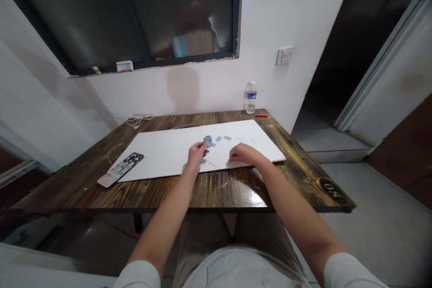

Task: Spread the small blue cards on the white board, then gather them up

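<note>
A large white board point(162, 150) lies on the wooden table. My left hand point(197, 155) is over its middle, thumb and forefinger pinched at a small blue-and-grey patterned piece point(207, 139). Beside that, to the right, two small blue-outlined pieces with bars lie apart: a nearer blue piece point(218, 138) and a farther blue piece point(227, 137). My right hand point(242, 153) rests low on the board near its front edge, fingers curled down; anything in them is hidden. Between my hands is a thin dark line or sliver point(213, 164).
A phone in a patterned case point(123, 168) overlaps the board's left end. A white cable point(139, 120), a water bottle point(250, 99) and a red pen-like stick point(261, 115) sit along the table's back. A round "80" plate point(332, 190) marks the right front corner.
</note>
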A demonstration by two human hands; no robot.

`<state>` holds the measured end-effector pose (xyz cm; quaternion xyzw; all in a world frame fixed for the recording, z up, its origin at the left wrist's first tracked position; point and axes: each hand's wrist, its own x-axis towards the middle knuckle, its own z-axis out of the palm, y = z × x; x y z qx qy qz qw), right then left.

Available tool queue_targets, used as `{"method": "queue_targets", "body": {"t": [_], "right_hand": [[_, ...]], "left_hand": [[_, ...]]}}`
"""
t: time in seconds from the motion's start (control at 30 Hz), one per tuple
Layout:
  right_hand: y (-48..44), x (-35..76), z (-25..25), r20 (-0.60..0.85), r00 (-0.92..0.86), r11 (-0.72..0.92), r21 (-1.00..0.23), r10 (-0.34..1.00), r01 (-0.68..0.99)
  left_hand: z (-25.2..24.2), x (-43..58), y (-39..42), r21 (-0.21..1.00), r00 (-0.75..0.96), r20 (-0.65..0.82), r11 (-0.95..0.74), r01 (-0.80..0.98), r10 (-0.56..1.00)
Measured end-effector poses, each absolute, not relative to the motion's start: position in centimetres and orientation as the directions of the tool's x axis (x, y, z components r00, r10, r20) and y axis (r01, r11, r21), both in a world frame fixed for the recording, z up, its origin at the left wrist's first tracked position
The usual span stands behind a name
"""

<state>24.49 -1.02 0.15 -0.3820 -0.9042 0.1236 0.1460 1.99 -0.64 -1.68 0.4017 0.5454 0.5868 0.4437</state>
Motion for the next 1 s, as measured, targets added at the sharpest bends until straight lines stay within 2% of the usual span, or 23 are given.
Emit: {"method": "queue_targets", "body": {"t": [0.1,0.2,0.37,0.47,0.53,0.67,1.0], "right_hand": [[-0.9,24.5,0.0,0.148,-0.644,0.649,-0.351,0.751,0.675],[-0.9,24.5,-0.2,0.193,-0.657,0.67,-0.4,0.729,0.626],[-1.0,24.2,-0.3,0.476,-0.541,0.719,-0.487,0.694,0.495],[-1.2,23.6,-0.6,0.645,-0.386,0.741,-0.472,0.66,0.478],[-1.3,23.1,-0.9,0.709,-0.303,0.74,-0.453,0.637,0.497],[-1.3,22.0,-1.7,0.762,-0.257,0.746,-0.403,0.595,0.53],[-1.1,21.3,-2.9,0.754,-0.359,0.778,-0.305,0.55,0.55]], "left_hand": [[-1.7,2.0,-0.6,0.997,-0.282,-0.004,-0.017,-0.073,0.959],[-1.8,2.0,-0.5,0.996,-0.282,-0.001,-0.023,-0.083,0.96],[-1.9,2.1,-0.6,0.994,-0.26,-0.01,-0.018,-0.107,0.965],[-1.8,2.3,-0.8,0.994,-0.217,-0.017,-0.006,-0.106,0.976],[-1.8,2.5,-0.9,0.995,-0.17,-0.016,0.0,-0.096,0.985],[-1.8,2.9,-1.2,0.998,-0.074,-0.015,0.01,-0.065,0.997],[-1.6,3.2,-1.8,0.998,0.075,0.061,-0.058,-0.04,0.995]]}}
